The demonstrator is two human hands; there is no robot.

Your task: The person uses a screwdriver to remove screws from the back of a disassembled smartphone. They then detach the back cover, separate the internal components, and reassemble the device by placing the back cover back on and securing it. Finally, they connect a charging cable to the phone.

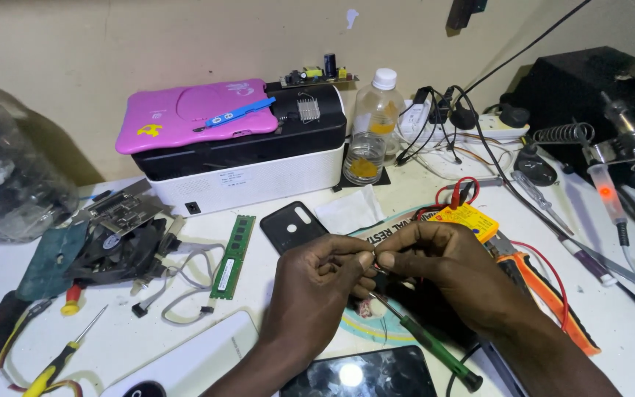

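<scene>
head view: both hands meet mid-surface over a dark gadget
left hand [316,283]: fingers pinched narrow on a tiny part, too small to tell
right hand [442,268]: fingers pinching same spot, slim green-handled screwdriver [424,342] lies under it
step: fiddly fitting stage, I'd say
next: needs steady fine grip

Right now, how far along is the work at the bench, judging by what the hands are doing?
Laid out already: a phone back cover lies off beside a green memory stick, and a yellow multimeter sits behind the hands. In hand: the left hand and right hand pinch something too small to identify, the green screwdriver below them. Left: nothing looks reassembled; a dark phone lies nearest.
</scene>
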